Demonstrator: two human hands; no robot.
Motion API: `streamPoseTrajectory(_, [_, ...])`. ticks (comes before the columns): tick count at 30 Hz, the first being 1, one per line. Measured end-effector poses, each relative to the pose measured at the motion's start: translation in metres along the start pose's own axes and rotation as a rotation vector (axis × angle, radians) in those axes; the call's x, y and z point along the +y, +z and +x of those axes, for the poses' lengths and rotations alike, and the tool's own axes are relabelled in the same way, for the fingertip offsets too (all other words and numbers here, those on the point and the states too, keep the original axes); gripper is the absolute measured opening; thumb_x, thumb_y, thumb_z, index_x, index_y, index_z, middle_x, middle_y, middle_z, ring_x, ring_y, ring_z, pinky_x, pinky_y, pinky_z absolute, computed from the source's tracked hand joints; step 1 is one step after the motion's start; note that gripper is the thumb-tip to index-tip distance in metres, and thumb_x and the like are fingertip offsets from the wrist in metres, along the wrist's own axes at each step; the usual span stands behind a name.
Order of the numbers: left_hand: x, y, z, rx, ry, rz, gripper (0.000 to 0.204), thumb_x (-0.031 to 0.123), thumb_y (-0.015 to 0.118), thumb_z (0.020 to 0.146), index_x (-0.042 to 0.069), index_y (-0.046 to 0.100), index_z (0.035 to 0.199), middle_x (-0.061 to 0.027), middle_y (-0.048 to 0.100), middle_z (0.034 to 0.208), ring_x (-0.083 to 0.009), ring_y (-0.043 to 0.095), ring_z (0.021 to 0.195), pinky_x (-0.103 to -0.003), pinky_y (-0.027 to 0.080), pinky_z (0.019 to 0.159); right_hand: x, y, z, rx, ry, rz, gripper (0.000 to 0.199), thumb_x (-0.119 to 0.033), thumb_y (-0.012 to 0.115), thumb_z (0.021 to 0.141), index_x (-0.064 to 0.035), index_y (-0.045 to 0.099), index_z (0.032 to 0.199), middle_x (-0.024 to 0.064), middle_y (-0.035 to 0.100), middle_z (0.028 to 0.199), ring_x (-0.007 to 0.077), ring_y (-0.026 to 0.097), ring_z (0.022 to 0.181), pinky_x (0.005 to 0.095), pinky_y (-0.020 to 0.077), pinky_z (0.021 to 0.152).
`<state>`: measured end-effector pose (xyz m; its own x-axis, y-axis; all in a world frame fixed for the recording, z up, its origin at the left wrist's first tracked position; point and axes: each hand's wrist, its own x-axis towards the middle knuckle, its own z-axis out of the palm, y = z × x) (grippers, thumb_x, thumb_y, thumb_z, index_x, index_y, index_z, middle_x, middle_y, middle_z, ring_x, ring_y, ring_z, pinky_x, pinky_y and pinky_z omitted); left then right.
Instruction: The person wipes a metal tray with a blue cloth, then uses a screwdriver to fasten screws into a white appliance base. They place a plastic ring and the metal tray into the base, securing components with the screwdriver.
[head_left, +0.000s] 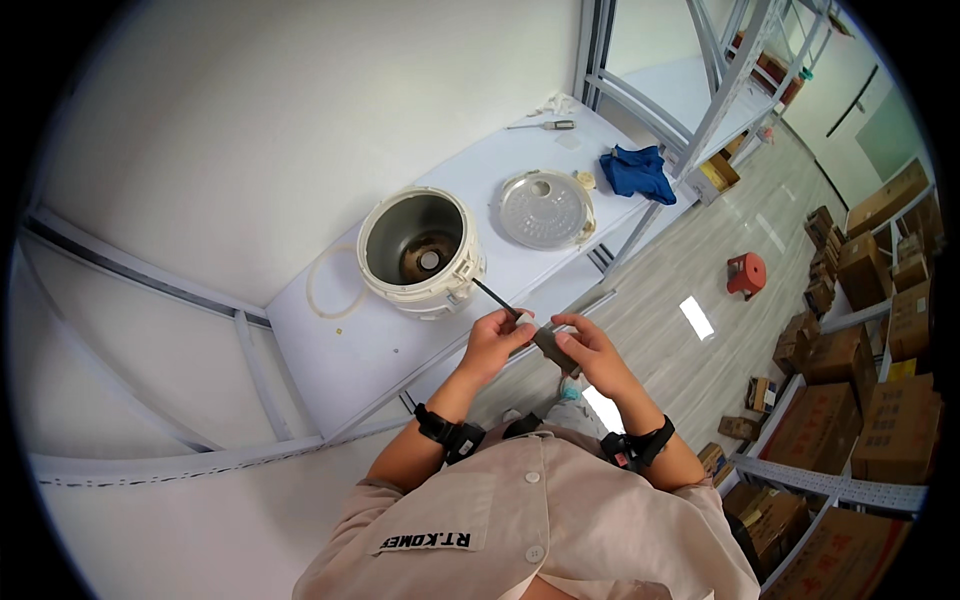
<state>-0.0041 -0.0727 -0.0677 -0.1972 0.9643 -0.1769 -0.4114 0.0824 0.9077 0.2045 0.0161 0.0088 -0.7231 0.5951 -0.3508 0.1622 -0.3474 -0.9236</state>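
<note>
A screwdriver (552, 346) with a dark grey handle and a white collar slants between my hands. Its thin dark shaft reaches up and left to the front side of a white rice cooker body (420, 302); whether the tip sits in a screw is too small to tell. My left hand (491, 343) closes around the collar end, thumb on top. Around the handle, my right hand (594, 356) is closed, with the thumb along it. The cooker stands upright without a lid, its grey inside stained brown around a round centre piece. Right of it lies a clear round lid (545, 212).
On the white table (330, 375) are a pale ring (312, 290), a blue cloth (638, 173), another screwdriver (560, 125) and small loose bits. Metal shelf posts rise at the table's far end. A red stool (746, 274) stands on the floor, and boxes (815, 425) fill shelves at right.
</note>
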Motion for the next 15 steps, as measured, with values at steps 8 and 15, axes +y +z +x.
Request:
streamPoseTrajectory(8, [0.014, 0.009, -0.007, -0.042, 0.001, -0.086, 0.056, 0.009, 0.070, 0.101, 0.000, 0.050, 0.152, -0.0136, 0.073, 0.126, -0.0163, 0.069, 0.107, -0.032, 0.057, 0.088, 0.003, -0.005, -0.003, -0.084, 0.086, -0.151, 0.035, -0.027, 0.069, 0.104, -0.0040, 0.066, 0.130, 0.0068, 0.076, 0.092, 0.0128, 0.065, 0.069, 0.0273, 0.0485, 0.060])
streamPoseTrajectory(15, [0.003, 0.006, 0.000, 0.023, -0.057, -0.082, 0.044, 0.013, 0.071, 0.101, 0.001, 0.059, 0.142, -0.0103, 0.073, 0.118, -0.0138, 0.068, 0.101, -0.031, 0.058, 0.082, -0.001, 0.017, -0.014, 0.252, -0.443, -0.794, 0.047, -0.018, 0.086, 0.085, -0.0012, 0.064, 0.123, 0.0152, 0.073, 0.089, 0.0285, 0.071, 0.075, 0.0384, 0.0549, 0.067])
